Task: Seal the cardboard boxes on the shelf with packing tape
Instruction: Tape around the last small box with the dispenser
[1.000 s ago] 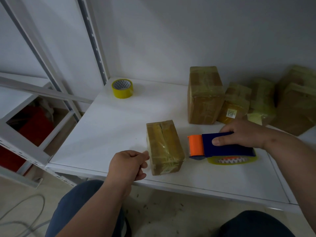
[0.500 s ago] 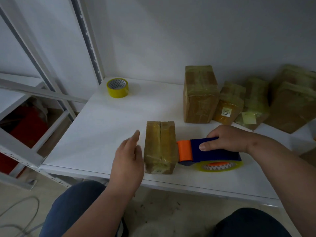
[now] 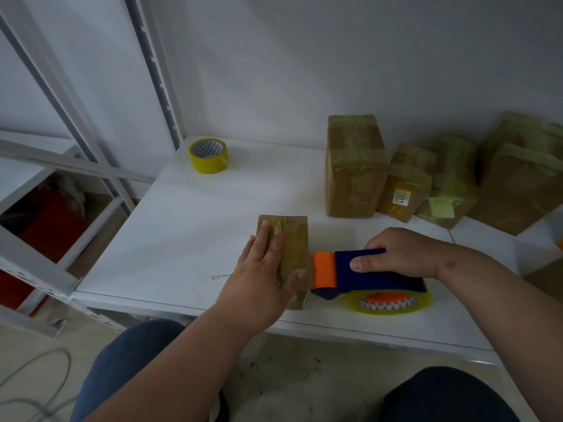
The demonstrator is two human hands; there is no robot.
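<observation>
A small taped cardboard box (image 3: 295, 239) lies near the front edge of the white shelf (image 3: 182, 239). My left hand (image 3: 262, 269) rests flat on its top with straight fingers, the thumb against the box's near right side. My right hand (image 3: 399, 252) grips the blue and orange tape dispenser (image 3: 344, 274), which holds a roll of clear tape (image 3: 393, 303). The dispenser's orange end touches the box's right side.
A yellow tape roll (image 3: 208, 155) stands at the shelf's back left by the metal upright (image 3: 158, 74). Several taped boxes (image 3: 353, 169) are grouped at the back right against the wall. A lower rack with a red item (image 3: 45, 226) is on the left. My knees are below the shelf edge.
My left hand opened from a loose fist and moved onto the box top. The dispenser slid left until its orange end met the box.
</observation>
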